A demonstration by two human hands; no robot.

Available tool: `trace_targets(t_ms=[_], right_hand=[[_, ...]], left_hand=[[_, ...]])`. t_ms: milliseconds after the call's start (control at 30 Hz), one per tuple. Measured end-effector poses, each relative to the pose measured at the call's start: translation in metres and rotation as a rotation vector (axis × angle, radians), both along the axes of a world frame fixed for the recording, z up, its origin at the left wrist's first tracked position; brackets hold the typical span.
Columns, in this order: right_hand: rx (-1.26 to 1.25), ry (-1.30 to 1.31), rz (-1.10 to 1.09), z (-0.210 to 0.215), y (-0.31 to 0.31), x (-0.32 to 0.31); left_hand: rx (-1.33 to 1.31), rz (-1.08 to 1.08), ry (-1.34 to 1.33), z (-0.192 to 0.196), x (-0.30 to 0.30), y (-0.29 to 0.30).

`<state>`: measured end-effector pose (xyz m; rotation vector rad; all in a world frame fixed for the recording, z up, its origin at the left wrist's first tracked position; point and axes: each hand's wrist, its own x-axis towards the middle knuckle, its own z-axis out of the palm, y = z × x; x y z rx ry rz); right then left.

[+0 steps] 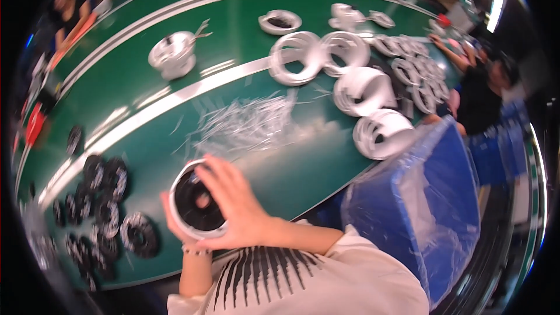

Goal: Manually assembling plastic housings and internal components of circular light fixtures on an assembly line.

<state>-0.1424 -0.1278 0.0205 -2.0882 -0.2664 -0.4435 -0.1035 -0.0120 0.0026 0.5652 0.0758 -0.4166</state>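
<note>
Your right hand [233, 204] spread over white-rimmed black ring [195, 201], fingers clamped on its rim; your left hand [175, 221] cups it from below (mostly hidden). Ring held above near edge of green table [146, 81]. Black rings [111, 210] piled left; white ring stacks [350, 81], loose white strips [245, 122] beyond.

Right hand [236, 207] fingers spread, palm down; left hand [175, 221] cupped beneath, forearms bent inward.

Right of the hands [227, 204], just past the counter [303, 181] edge, stands a large blue bin [431, 198] lined with clear plastic film. No labels, signs or screens can be made out.
</note>
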Motion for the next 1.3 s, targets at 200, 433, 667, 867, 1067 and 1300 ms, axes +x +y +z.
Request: trace_targets(t_ms=[200,433,667,867,1067,1300], right_hand=[[-0.057,-0.015,0.009,0.003,-0.009,0.004],[-0.188,0.017,0.271,0.014,-0.023,0.016],[-0.264,-0.054,0.04,0.017,-0.012,0.013],[-0.241,-0.077,-0.085,0.006,0.007,0.01],[-0.127,-0.154,-0.135,-0.019,0.015,0.007],[-0.09,-0.309,-0.036,-0.011,0.003,0.021]], left_hand=[[-0.038,-0.137,-0.227,-0.013,0.006,0.003],[-0.161,-0.139,-0.047,-0.017,-0.002,0.01],[-0.094,-0.138,-0.208,-0.009,-0.001,0.003],[-0.134,-0.089,-0.068,-0.007,-0.004,0.005],[-0.175,-0.114,-0.063,-0.011,-0.007,0.009],[-0.092,0.094,0.047,-0.002,0.004,0.002]])
